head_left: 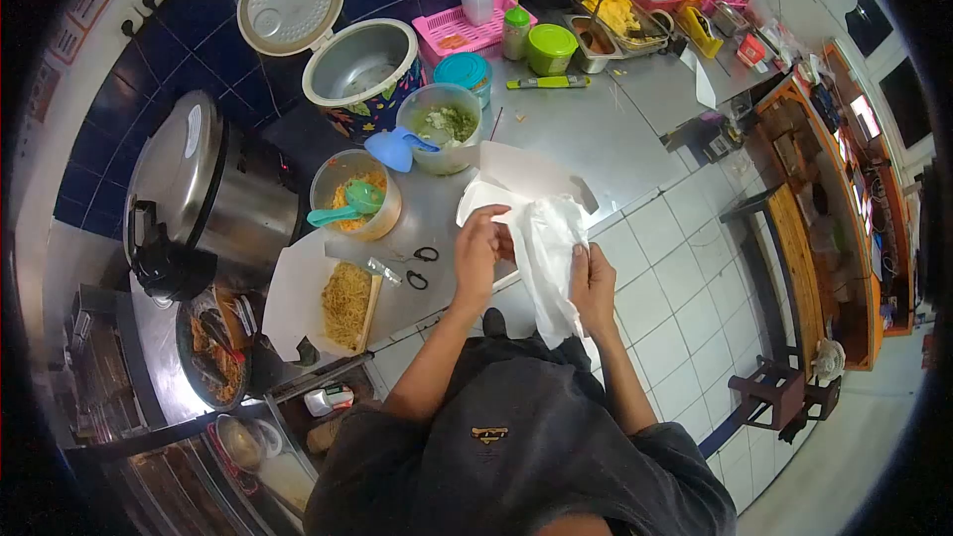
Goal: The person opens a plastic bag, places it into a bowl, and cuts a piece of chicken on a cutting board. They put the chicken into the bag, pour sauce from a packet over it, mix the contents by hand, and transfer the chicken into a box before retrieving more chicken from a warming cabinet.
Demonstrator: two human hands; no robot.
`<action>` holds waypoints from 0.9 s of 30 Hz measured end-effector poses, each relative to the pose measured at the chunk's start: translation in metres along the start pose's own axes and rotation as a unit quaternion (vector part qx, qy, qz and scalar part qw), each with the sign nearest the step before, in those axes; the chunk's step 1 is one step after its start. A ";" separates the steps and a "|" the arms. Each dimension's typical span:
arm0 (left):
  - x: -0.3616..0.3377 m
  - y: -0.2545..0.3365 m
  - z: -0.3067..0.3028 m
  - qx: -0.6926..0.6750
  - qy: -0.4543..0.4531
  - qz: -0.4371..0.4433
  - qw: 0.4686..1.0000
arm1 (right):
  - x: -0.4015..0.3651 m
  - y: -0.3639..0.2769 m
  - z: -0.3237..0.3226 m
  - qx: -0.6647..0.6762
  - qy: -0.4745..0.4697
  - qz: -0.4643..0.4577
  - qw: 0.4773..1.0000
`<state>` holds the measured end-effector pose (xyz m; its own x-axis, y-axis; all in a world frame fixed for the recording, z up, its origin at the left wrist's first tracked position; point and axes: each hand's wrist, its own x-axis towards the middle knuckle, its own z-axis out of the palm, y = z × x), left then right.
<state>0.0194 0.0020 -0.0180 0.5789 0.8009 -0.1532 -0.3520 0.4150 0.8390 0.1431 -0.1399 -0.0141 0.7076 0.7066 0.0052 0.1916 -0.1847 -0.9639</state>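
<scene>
In front of my body a thin white paper-like sheet [548,258] hangs creased, its right edge pinched in my right hand [594,288]. On the sheet's left side is my left hand [476,256], fingers bent and apart, the fingertips right at its edge. Behind both hands an open white cardboard box [521,171] stands at the counter's front edge, partly hidden by the sheet. To the left, another open box [295,293] contains noodles [347,308]. Black-handled scissors [421,268] lie between that box and my left hand.
Tubs with a green scoop [342,208] and a blue scoop [397,147] stand behind the boxes. An open rice cooker [362,65] and a large steel cooker [213,189] are at the left. A pan [210,352] sits lower left. Shredded yellow food [613,12] is at the back.
</scene>
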 end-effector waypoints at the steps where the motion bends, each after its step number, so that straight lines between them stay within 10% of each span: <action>1: -0.001 -0.002 0.003 0.000 -0.002 -0.001 1.000 | -0.001 -0.007 0.001 -0.050 0.033 -0.013 0.998; 5: -0.013 -0.012 0.014 -0.017 0.020 -0.129 0.991 | 0.002 -0.011 0.007 -0.105 0.073 -0.040 0.991; 7: -0.025 -0.017 0.007 0.270 -0.084 -0.078 0.956 | 0.002 -0.007 0.006 -0.096 0.080 -0.070 0.990; 16: -0.029 -0.017 -0.006 0.140 0.003 -0.001 0.990 | -0.001 0.000 -0.006 0.251 -0.028 0.222 0.942; 27: -0.040 -0.021 -0.010 0.145 -0.044 0.045 0.987 | -0.020 0.003 -0.024 0.235 -0.104 0.041 0.965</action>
<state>-0.0038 -0.0341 -0.0351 0.6213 0.7828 -0.0348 -0.1873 0.1916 0.9634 0.1454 -0.1712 -0.0111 0.5452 0.8343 -0.0816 -0.2238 0.0511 -0.9733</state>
